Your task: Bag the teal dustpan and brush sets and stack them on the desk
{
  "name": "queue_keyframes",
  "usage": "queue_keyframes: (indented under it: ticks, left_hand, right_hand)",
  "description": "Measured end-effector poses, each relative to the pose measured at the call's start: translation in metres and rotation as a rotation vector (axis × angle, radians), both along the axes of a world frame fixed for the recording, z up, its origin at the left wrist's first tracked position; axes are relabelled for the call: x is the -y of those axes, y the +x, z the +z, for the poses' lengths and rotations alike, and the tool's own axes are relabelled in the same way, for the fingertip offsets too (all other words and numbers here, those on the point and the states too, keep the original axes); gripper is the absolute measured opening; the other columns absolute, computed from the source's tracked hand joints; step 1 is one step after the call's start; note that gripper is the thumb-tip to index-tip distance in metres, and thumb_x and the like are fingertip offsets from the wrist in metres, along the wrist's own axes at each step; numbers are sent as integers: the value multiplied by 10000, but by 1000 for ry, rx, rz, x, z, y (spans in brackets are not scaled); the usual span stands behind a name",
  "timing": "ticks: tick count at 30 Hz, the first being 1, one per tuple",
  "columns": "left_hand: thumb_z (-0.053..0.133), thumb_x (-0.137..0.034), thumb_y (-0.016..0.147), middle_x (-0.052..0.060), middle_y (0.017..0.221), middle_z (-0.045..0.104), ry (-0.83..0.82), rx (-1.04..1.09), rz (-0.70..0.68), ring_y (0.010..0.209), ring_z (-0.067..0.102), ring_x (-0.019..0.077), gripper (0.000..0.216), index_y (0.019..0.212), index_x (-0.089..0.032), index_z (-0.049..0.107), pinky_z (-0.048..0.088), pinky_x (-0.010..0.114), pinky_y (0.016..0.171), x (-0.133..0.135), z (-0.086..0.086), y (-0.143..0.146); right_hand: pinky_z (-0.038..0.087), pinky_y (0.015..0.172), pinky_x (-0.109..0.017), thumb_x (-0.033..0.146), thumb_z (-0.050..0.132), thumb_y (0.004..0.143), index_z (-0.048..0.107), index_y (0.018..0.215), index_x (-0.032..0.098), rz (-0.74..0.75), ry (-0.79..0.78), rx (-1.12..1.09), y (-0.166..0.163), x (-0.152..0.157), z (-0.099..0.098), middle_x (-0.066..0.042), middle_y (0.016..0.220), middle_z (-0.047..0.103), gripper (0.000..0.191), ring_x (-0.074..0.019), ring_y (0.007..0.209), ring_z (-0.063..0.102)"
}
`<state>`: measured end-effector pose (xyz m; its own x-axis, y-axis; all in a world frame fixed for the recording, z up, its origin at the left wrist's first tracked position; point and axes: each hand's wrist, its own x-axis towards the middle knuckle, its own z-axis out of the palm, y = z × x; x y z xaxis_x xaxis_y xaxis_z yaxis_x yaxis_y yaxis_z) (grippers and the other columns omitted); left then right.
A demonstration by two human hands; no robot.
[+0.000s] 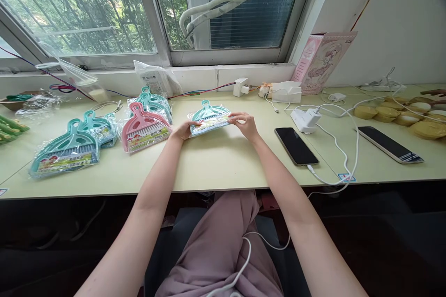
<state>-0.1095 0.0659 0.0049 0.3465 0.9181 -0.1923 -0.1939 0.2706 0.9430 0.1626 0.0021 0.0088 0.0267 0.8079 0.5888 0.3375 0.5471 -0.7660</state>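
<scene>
- The counter [223,167], pale green, runs below the window and carries everything.
- Both forearms stretch forward from the lap and converge near the counter's middle.
- The teal dustpan set [210,117], wrapped in clear plastic, lies flat on the counter between the two hands, handle towards the window.
- A pink dustpan set [142,129] lies just beside it on the left; a black phone [296,146] lies to the right.
- The left hand [183,129] has its fingers curled, pinching the packet's left edge.
- The right hand [246,124] rests palm down, fingers bent together, gripping the right edge.
</scene>
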Motion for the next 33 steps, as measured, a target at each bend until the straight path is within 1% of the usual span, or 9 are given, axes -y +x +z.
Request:
queue_keyframes:
  ticks: [3,8,11,14,19,25,27,31,33]
  left_hand:
    - [682,-54,691,77,731,721,-107,-29,-1,564,675,152,251,937,-95,713,541,210,496,2,3,3]
    - [726,-21,680,87,749,726,-55,-32,-6,588,689,155,223,895,-70,687,559,204,518,9,9,9]
    - [741,-16,674,85,775,734,-28,-7,-27,627,706,165,260,919,-83,686,583,214,561,11,11,10]
    - [740,-25,683,69,748,726,-24,-29,-32,602,691,150,245,913,-91,689,567,199,533,11,10,9]
    - [738,-39,691,60,760,724,0,-40,-14,652,699,148,262,941,-96,682,580,208,601,10,9,9]
    - [735,-30,690,54,756,719,31,-28,-16,664,701,151,259,933,-100,683,587,219,650,13,11,14]
    - [728,-24,697,59,739,714,31,-17,-28,664,700,160,218,897,-99,686,588,230,658,14,11,16]
    - [738,-20,697,68,731,716,40,-11,-67,675,706,177,196,864,-108,688,583,236,643,17,11,19]
    - [752,-20,678,71,748,726,42,-14,-87,685,712,180,227,876,-114,692,580,228,622,19,12,20]
  right_hand:
    - [459,1011,-419,221,796,803,777,726,308,-76,48,-16,-2,-1,-2,14,953,766,118,-248,986,648]
    - [464,1000,-425,173,765,806,752,710,274,-165,99,-19,-3,2,-1,-8,953,763,140,-253,1001,637]
    - [456,1024,-448,170,761,817,755,736,272,-183,104,5,-4,5,1,-14,1020,756,130,-264,1059,604]
    - [456,1044,-458,165,802,785,770,755,260,-217,120,-12,-3,3,0,-46,1142,705,104,-270,1116,575]
    - [517,991,-413,228,824,779,769,758,244,-190,75,-144,-2,-3,-5,-63,1318,579,62,-248,1123,597]
    - [570,833,-311,208,777,780,757,805,215,-199,10,-314,-13,0,-6,-64,1131,665,33,-216,977,659]
    - [578,811,-290,178,753,778,734,861,210,-229,-21,-354,-15,1,-5,-57,1081,687,91,-195,908,668]
    - [593,832,-304,152,804,710,631,1159,244,-241,-170,-475,-11,-1,-6,-13,1035,730,490,-154,744,667]
    - [602,823,-329,183,818,707,637,1177,224,-209,-266,-543,-8,-5,-8,-3,932,738,505,-163,721,678]
